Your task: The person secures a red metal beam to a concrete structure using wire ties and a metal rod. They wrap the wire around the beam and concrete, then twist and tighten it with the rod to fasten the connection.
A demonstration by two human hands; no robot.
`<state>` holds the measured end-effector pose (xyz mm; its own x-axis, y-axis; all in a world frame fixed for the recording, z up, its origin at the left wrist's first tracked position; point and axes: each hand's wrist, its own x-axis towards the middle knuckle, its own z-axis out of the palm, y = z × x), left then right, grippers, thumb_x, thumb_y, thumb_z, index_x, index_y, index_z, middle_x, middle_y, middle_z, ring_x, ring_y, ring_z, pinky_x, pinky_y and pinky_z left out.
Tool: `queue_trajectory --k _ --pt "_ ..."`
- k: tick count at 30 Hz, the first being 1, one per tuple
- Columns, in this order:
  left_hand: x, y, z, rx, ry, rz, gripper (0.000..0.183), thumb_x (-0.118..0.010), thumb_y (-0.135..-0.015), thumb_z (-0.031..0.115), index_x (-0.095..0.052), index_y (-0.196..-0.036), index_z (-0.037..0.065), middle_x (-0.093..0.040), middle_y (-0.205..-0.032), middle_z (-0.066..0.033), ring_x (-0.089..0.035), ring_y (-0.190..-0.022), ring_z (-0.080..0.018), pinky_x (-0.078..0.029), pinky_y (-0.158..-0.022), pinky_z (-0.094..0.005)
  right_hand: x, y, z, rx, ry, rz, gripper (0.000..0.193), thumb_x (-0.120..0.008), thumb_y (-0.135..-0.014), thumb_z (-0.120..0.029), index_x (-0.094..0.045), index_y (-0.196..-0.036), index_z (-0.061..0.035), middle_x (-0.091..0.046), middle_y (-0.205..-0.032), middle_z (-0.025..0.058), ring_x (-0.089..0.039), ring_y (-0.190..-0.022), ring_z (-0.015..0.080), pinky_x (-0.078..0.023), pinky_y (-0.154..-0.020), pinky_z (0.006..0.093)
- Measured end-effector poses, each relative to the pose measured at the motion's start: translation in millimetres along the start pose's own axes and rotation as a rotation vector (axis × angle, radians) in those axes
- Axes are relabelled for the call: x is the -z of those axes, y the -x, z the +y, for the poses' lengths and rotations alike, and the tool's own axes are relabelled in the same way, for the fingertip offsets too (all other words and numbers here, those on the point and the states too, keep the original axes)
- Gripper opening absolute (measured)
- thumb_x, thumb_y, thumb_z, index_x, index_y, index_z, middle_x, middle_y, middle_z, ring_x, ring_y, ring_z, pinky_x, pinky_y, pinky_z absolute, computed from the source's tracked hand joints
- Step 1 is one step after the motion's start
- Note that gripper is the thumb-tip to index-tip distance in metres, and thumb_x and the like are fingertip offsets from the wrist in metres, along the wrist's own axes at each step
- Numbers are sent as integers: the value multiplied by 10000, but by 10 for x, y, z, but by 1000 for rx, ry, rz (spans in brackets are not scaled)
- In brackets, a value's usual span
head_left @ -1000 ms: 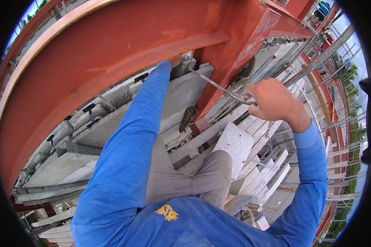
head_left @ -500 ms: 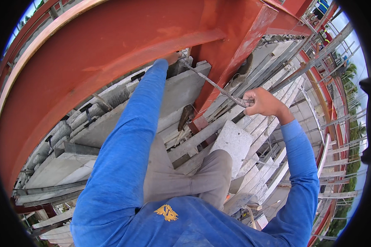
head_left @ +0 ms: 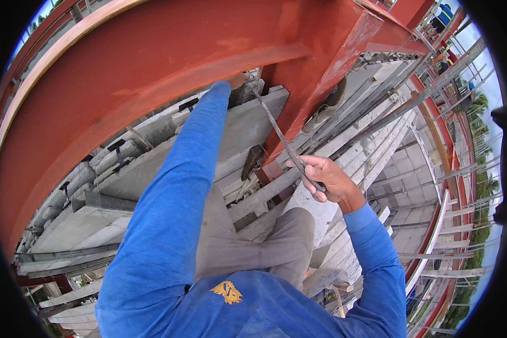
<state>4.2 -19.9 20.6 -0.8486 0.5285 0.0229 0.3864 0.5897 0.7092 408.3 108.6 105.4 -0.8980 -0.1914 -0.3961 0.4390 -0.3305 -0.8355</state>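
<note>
My right hand (head_left: 333,179) grips the near end of a long, thin, grime-covered metal bar (head_left: 277,130), its fingers loosely curled around it. The bar slants up and away to the left, its far tip by the concrete near the red steel column (head_left: 298,90). Up there my left hand (head_left: 238,80) reaches under the lower edge of the curved red steel beam (head_left: 152,62), close to the bar's tip. Its fingers are hidden, so what it holds does not show.
Under my knees lie stacked concrete planks and a pale slab (head_left: 315,205). Concrete pieces line the underside of the beam at left. Scaffold poles (head_left: 428,101) and a block wall (head_left: 408,177) stand to the right. People in work clothes (head_left: 442,17) are at the far upper right.
My right hand has swung left and toward me, and the bar has turned with it to a steeper slant. My left arm stays almost where it was.
</note>
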Motion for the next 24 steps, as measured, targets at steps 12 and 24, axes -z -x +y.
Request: queue_trajectory --k 12,24 --pt "-92 -87 -99 -65 -31 72 674 -706 -995 427 -529 -1556 97 -506 -1615 -194 -450 -1508 -375 -337 -1252 -458 -470 -207 554 22 247 316 171 -729 -984 -158 -673 -1080 -28 -623 -777 8 -485 -538 55 -347 -473 217" --pt "-100 -242 -273 -46 -122 66 724 -692 -998 403 -431 -1637 182 -340 -1732 -123 -277 -1607 -336 -201 -1329 -463 -382 58 -762 6 1416 392 263 -778 -863 -175 -755 -981 58 -724 -832 257 -718 -784 390 -557 -795 457"
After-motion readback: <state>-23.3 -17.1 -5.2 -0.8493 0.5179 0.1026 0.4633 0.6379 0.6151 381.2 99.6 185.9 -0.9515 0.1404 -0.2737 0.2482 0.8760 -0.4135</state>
